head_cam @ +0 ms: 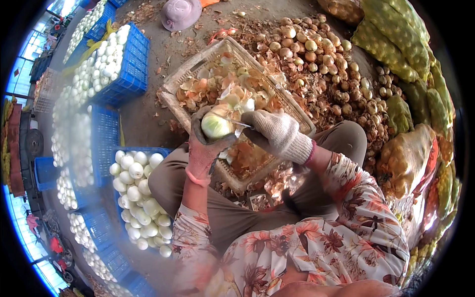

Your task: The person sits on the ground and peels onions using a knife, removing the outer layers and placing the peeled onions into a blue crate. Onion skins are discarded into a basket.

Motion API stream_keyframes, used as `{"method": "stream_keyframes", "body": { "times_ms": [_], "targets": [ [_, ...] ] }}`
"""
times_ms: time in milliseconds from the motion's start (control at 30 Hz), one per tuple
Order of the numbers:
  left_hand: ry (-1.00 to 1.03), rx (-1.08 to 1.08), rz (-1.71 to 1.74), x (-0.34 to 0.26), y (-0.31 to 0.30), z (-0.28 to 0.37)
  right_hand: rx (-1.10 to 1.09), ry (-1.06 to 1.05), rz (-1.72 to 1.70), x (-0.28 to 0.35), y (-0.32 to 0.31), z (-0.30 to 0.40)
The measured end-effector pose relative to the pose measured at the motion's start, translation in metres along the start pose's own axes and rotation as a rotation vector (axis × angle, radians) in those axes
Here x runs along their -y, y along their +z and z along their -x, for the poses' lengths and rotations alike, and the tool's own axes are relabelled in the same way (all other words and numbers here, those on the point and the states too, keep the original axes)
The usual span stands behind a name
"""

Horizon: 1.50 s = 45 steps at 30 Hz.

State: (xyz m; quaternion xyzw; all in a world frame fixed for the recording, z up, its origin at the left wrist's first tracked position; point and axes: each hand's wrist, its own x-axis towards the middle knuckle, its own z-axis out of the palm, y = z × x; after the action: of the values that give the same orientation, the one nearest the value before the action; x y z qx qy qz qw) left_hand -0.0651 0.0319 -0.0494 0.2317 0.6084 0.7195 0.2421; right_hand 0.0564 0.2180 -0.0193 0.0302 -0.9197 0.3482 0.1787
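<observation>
My left hand [203, 148], in a coral work glove with a dark palm, is closed around an onion [214, 126] whose pale green-white flesh shows. Loose skin hangs at the onion's far side. In my right hand [276, 130], in a cream knit glove, is a small knife [239, 123]; its thin blade points left and reaches the onion's edge. The knife's handle is hidden in the glove. Both hands are above a beige plastic crate [178, 76] that holds a heap of dry onion skins [237, 80].
At left, a blue crate [118, 208] holds peeled onions [139, 200]; more blue crates [128, 70] of them stand beyond. Unpeeled onions [315, 46] lie heaped among skins at the far right. Filled mesh sacks [393, 41] line the right side. A pink hat [181, 14] lies on the floor.
</observation>
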Motion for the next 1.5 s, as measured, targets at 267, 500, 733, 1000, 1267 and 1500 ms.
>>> {"method": "stream_keyframes", "body": {
  "times_ms": [267,500,733,1000,1267,1500],
  "targets": [
    [-0.114,0.024,0.025,-0.002,0.007,0.006,0.069,0.005,0.154,-0.013,0.021,-0.001],
    [-0.003,0.008,-0.039,0.004,0.005,0.005,0.013,-0.024,0.035,-0.007,0.025,0.006],
    [-0.144,0.016,0.192,0.0,0.004,0.014,0.04,-0.048,0.096,-0.02,0.028,0.006],
    [-0.348,-0.075,0.459,-0.009,0.022,0.02,0.185,0.229,0.188,-0.024,0.031,0.0],
    [-0.202,0.025,0.188,-0.027,0.001,0.017,0.102,0.459,-0.224,-0.029,0.009,0.007],
    [0.263,-0.073,-0.54,0.005,-0.018,0.012,0.164,0.058,-0.217,-0.007,0.004,0.014]
  ]
}}
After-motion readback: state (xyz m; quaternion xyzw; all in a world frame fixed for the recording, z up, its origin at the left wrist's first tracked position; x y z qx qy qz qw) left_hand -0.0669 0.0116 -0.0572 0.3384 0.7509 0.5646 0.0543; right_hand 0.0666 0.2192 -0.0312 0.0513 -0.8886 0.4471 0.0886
